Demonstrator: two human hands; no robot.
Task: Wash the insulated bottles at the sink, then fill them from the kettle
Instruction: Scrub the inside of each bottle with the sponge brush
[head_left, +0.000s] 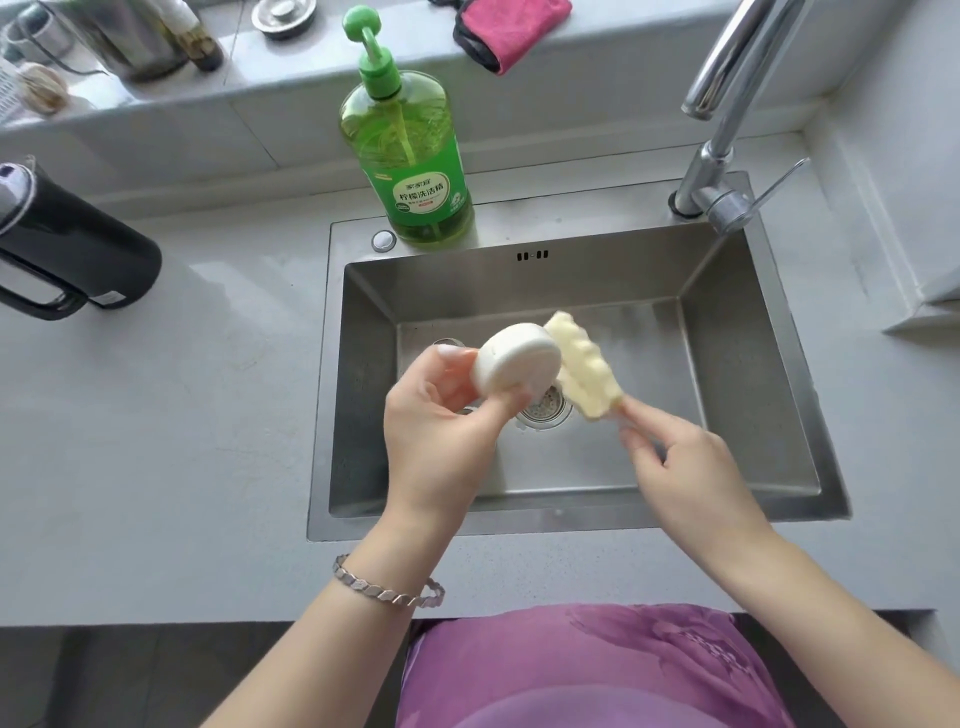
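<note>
Above the sink (737, 332), the left hand (441, 431) is clasping a white lid (517, 369), angling it toward the sponge brush (579, 364) the right hand (675, 467) is pinching, likely keeping drips inside.

Grey countertop (156, 441), inset steel sink (753, 364), black kettle (78, 249) at left, green soap bottle (410, 156) on sink rim.

A green pump bottle of dish soap (410, 171) stands upright at the back of the pale grey counter (208, 415). On the ledge (311, 67) behind lie a black-edged pink cloth (511, 28) and a round steel strainer (284, 15)
</note>
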